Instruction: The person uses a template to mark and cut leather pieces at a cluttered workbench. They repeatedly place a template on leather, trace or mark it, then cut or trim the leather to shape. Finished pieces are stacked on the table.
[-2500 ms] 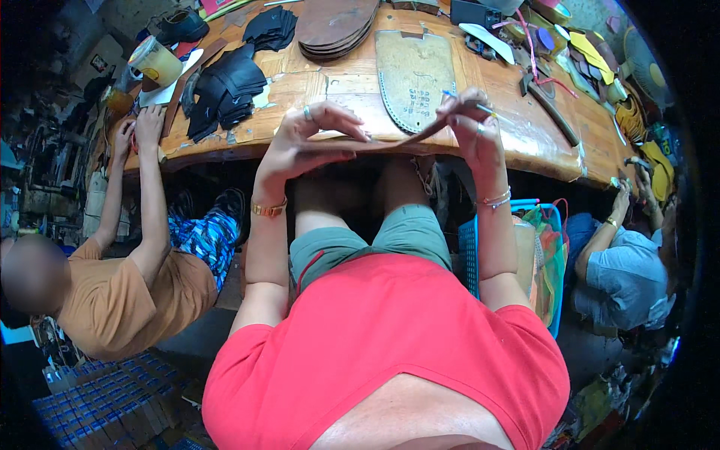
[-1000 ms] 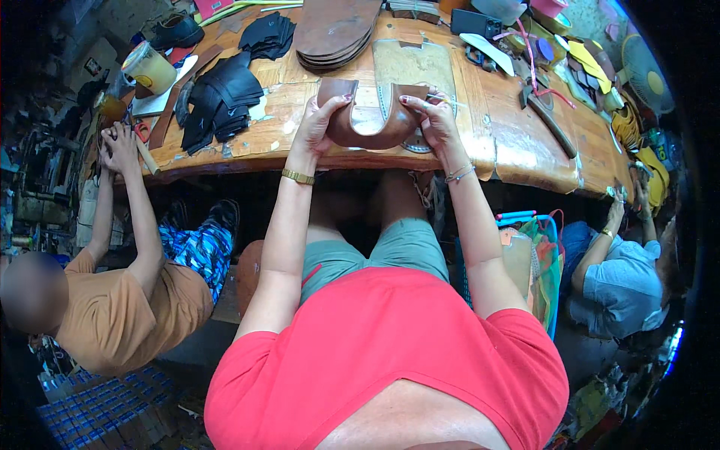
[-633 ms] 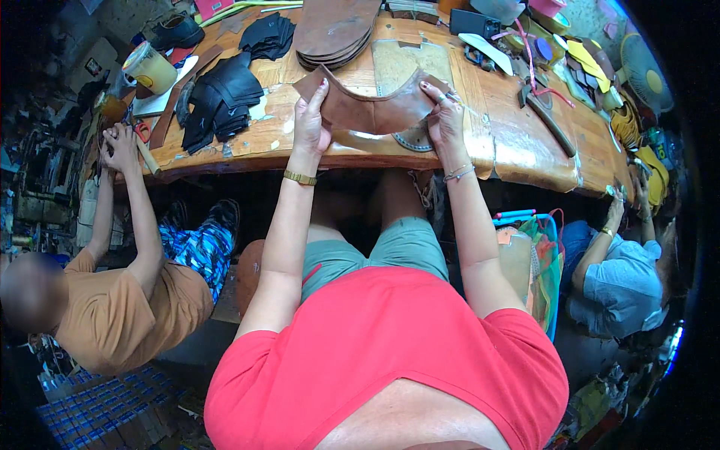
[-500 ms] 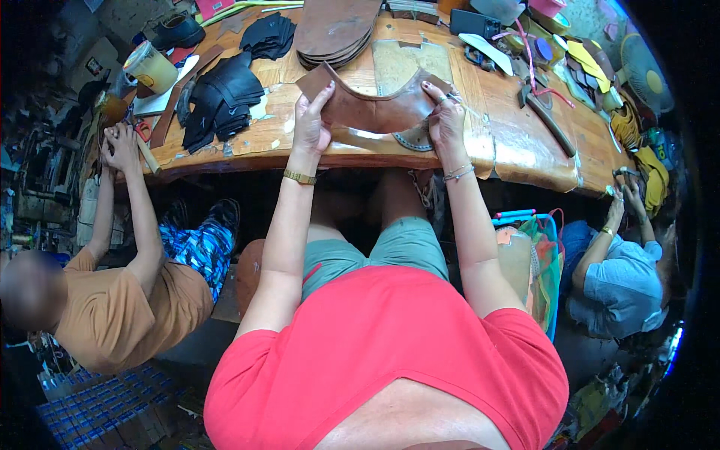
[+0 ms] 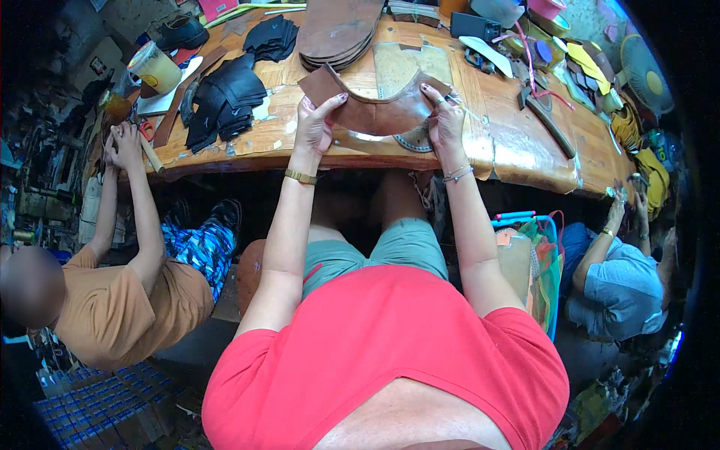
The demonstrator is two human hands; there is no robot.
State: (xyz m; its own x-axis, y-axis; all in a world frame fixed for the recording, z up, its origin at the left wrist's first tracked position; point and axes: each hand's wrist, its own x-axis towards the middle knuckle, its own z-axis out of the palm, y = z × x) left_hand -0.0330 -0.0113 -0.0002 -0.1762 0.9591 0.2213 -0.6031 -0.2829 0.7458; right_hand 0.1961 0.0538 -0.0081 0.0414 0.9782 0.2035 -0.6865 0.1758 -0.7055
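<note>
Lying on the wooden table (image 5: 517, 139), a black leather pile (image 5: 225, 105) is at 9 o'clock from the curved brown leather (image 5: 379, 114). The left hand (image 5: 313, 127) has fingers clamped on one end, at the person's 12 o'clock. The right hand (image 5: 447, 121) squeezes the other. A hammer (image 5: 552, 129) lies at the leather's 3 o'clock.

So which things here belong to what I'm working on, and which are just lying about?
In the work:
- brown leather, held by your left hand and right hand
- perhaps the pale board, partly hidden behind it

Apparently lying about, untouched by you:
- hammer
- black pieces
- tub
</note>
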